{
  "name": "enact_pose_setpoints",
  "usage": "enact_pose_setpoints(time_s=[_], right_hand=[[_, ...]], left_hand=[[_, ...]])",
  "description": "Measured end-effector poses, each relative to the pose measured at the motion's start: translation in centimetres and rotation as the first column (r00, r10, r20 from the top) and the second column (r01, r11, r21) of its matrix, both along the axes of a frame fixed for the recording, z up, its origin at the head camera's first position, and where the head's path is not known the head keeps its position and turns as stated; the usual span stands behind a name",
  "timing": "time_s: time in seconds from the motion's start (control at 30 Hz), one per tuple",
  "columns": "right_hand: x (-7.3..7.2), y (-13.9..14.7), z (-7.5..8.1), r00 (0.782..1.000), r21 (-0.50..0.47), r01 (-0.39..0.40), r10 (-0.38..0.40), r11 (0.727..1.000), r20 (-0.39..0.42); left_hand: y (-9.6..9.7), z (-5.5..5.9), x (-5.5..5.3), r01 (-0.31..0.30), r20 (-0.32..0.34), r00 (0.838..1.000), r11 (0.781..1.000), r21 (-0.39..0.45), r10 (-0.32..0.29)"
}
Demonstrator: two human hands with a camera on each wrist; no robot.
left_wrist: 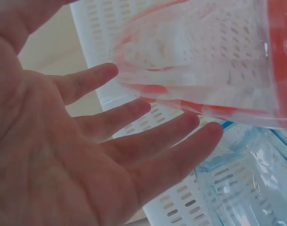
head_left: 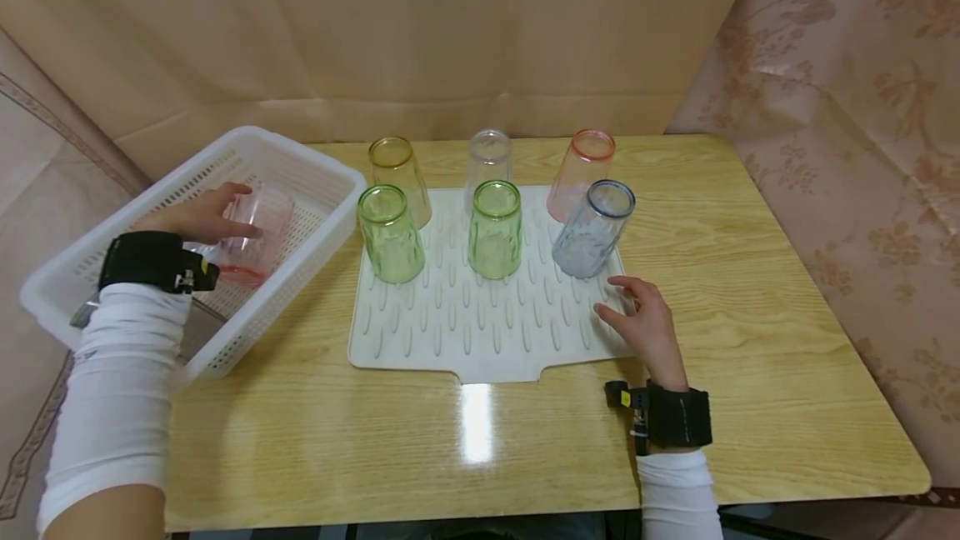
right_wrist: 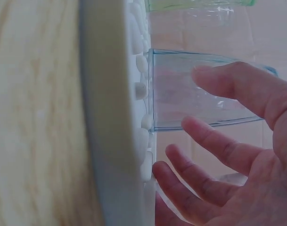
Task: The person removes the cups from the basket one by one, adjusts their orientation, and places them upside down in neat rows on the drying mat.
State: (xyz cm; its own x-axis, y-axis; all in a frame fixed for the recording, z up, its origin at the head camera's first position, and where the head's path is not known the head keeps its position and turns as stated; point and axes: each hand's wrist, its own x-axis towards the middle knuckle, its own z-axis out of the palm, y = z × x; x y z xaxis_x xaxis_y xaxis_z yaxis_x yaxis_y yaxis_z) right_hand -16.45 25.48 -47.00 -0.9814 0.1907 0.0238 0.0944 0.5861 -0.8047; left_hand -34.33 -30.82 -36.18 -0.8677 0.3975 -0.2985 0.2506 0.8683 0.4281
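Note:
Inside the white perforated basket, a clear glass with a red rim lies on its side. My left hand reaches over it with fingers spread; in the left wrist view the fingertips are close to the glass, and whether they touch it I cannot tell. A blue-tinted transparent thing lies below that glass. On the right, my right hand hovers by the near right corner of the white drying mat, fingers loosely bent and holding nothing. The blue-rimmed glass stands just beyond it, apparently upside down.
Two green glasses share the front row with the blue one. Behind them stand an amber glass, a colourless glass and a red-rimmed glass. A wooden table carries mat and basket; a beige cloth hangs behind.

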Motion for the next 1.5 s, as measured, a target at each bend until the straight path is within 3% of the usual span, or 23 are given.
enact_pose_setpoints(time_s=[0.47, 0.6, 0.73, 0.87, 0.93, 1.1, 1.3, 1.5], right_hand=[[0.0, 0.0, 0.1, 1.000, 0.012, 0.007, -0.007, 1.000, 0.009], [0.0, -0.1, 0.1, 1.000, 0.003, 0.012, -0.012, 1.000, 0.023], [0.0, -0.2, -0.1, 0.999, -0.012, 0.005, -0.005, 1.000, 0.042], [0.1, -0.3, -0.4, 0.999, -0.033, -0.001, 0.003, 0.999, 0.045], [0.2, -0.2, -0.4, 0.999, -0.048, -0.001, 0.003, 0.999, 0.042], [0.4, -0.3, -0.1, 0.999, -0.051, 0.002, 0.001, 0.999, 0.051], [0.3, -0.2, 0.0, 0.999, -0.028, -0.006, 0.007, 1.000, 0.050], [0.2, 0.1, 0.1, 0.999, -0.014, -0.003, 0.003, 1.000, 0.051]], left_hand=[[0.9, -1.1, -1.1, -0.137, 0.070, 0.989, 0.987, 0.090, 0.131], [1.3, -1.7, -1.2, -0.181, 0.135, 0.978, 0.973, 0.144, 0.162], [1.5, -2.4, -0.9, -0.233, 0.176, 0.961, 0.967, 0.106, 0.213], [1.7, -2.8, -0.7, -0.255, 0.197, 0.952, 0.963, 0.086, 0.234], [1.8, -2.8, -0.5, -0.273, 0.220, 0.944, 0.956, 0.103, 0.246], [1.4, -3.2, -0.7, -0.277, 0.239, 0.941, 0.950, 0.146, 0.238], [1.1, -3.9, -1.0, -0.197, 0.125, 0.976, 0.969, 0.149, 0.179], [1.4, -4.0, -1.3, -0.191, 0.034, 0.982, 0.970, 0.148, 0.188]])
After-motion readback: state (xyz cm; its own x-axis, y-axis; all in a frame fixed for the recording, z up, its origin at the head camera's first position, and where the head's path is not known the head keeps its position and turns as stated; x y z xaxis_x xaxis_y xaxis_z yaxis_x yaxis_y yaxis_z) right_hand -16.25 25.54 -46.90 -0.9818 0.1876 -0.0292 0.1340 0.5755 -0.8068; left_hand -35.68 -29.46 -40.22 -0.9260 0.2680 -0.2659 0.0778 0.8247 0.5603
